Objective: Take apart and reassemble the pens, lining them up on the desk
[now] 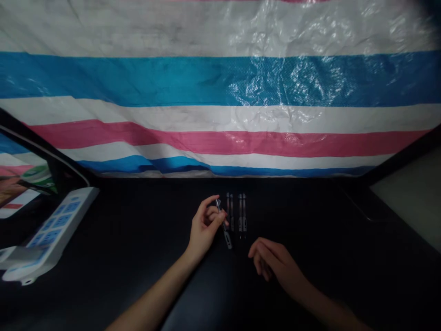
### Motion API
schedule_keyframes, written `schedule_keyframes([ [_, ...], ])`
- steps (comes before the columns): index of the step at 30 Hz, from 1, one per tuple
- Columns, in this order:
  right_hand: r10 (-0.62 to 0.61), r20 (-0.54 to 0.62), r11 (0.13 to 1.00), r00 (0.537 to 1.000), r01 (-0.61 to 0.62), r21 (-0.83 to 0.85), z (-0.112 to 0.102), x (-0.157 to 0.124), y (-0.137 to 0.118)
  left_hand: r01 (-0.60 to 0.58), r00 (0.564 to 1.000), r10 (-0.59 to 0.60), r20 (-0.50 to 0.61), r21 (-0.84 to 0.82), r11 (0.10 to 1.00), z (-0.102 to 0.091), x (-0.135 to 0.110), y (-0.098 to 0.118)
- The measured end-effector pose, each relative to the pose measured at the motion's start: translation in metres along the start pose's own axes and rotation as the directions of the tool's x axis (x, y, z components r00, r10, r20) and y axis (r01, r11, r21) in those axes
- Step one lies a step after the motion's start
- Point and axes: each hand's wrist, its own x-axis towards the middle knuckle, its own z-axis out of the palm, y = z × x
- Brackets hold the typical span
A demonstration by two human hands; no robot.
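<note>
My left hand (205, 225) is closed on a slim pen (227, 240), thumb and fingers pinching it around the middle. The pen slants, its clear end up by my index fingertip and its dark grey clip end pointing down towards me. Just right of it, several similar pens lie side by side on the black table in two pairs, a left pair (232, 223) and a right pair (242, 223). Nearer to me and to the right, my right hand (275, 262) hovers with curled fingers, the thumb against the index finger. Whatever may be inside that pinch is hidden.
A white power strip (65, 230) with blue socket faces lies along the left side of the black table (138, 257). Beyond it are a green container (39, 177) and a white and red card (19, 202). A striped plastic sheet (189, 82) hangs behind the table.
</note>
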Motion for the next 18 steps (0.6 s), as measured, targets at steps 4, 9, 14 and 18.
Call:
schedule_keyframes([
  [4, -0.017, -0.022, 1.0, 1.0, 0.017, 0.001, 0.0003, 0.0041, 0.002, 0.003, 1.0, -0.003, -0.014, -0.006, 1.0, -0.0007, 0.0008, -0.0019],
  [9, -0.026, -0.017, 1.0, 1.0, 0.026, 0.001, 0.0, 0.0065, 0.0025, 0.023, 0.999, -0.023, -0.031, -0.011, 1.0, -0.001, 0.0017, 0.0],
  [14, -0.012, -0.017, 1.0, 1.0, 0.012, -0.013, -0.0005, 0.0062, -0.0002, 0.008, 1.0, -0.008, -0.003, 0.025, 1.0, -0.0001, 0.0011, 0.0007],
  [18, -0.037, -0.023, 0.999, 0.999, 0.036, -0.007, -0.001, 0.0082, 0.001, 0.002, 1.0, -0.002, 0.002, 0.02, 1.0, 0.0006, 0.0012, 0.0006],
])
